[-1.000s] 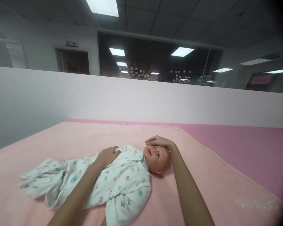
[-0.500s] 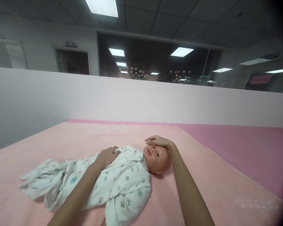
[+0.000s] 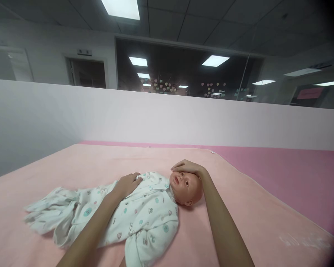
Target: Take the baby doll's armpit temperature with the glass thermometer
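A baby doll (image 3: pixel 186 188) lies on its back on a peach blanket (image 3: pixel 239 207), its head to the right and its legs to the left. It wears a white sleepsuit (image 3: pixel 144 211) with small printed figures. My left hand (image 3: pixel 128 185) rests flat on the doll's chest and belly, fingers stretched out on the cloth. Over the far side of the doll's head, my right hand (image 3: pixel 187 167) lies curved with its fingers extended, touching the crown and forehead. The palms of both hands are out of sight.
A pink mat (image 3: pixel 295 181) shows beyond the blanket's right edge. Behind it runs a low white wall (image 3: pixel 167 118). Farther back are a dark window (image 3: pixel 183 66) with heart stickers and a doorway (image 3: pixel 90 73).
Almost nothing differs. The whole picture has shifted very slightly; both hands stay in the same places on the doll.
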`<state>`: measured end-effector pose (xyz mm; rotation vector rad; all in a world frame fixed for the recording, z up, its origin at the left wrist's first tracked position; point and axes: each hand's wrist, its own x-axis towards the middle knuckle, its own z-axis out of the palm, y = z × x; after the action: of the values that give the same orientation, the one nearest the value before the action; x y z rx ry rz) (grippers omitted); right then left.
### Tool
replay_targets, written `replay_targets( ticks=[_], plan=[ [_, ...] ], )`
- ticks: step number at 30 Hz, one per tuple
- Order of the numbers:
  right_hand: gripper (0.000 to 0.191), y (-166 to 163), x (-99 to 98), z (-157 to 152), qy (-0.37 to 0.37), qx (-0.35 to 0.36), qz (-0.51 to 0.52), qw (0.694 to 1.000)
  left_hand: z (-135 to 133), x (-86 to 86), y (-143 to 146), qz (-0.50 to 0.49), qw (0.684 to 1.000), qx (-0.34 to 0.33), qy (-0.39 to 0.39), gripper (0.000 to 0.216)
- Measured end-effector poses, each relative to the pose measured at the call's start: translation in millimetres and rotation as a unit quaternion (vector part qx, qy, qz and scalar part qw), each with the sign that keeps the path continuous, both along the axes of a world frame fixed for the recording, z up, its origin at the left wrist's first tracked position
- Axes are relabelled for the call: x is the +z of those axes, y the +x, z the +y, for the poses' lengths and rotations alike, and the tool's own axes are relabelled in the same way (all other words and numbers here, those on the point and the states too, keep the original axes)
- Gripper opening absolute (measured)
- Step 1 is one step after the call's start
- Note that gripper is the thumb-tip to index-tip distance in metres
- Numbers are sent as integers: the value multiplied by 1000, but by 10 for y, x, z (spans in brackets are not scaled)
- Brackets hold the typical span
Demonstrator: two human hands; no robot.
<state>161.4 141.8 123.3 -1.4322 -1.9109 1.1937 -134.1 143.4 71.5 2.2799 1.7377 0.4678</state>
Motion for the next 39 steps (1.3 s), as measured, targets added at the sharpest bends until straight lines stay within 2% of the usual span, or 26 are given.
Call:
replay_targets(
  ticks=[8, 13, 19, 25, 36, 39],
  plan=[
    [25, 46, -50, 30, -5, 9, -7, 1000, 2, 7, 7, 5, 1000, -2, -2, 55],
    [22, 39, -73, 85, 9, 7, 10, 1000, -17, 26, 12, 4, 1000, 1, -1, 55],
    [49, 32, -40, 86, 25, -11, 25, 999, -22, 29, 15, 3, 1000, -5, -3, 54],
    [24, 47, -57, 41, 2, -9, 5, 1000, -25, 28, 14, -2, 1000, 0, -6, 54],
    [25, 16, -47, 34, 10, 3, 20, 1000, -32, 29, 16, -3, 1000, -2, -3, 53],
    [31, 36, -57, 45, 4, 0, 2, 1000, -34, 30, 15, -4, 1000, -4, -4, 54]
  ],
)
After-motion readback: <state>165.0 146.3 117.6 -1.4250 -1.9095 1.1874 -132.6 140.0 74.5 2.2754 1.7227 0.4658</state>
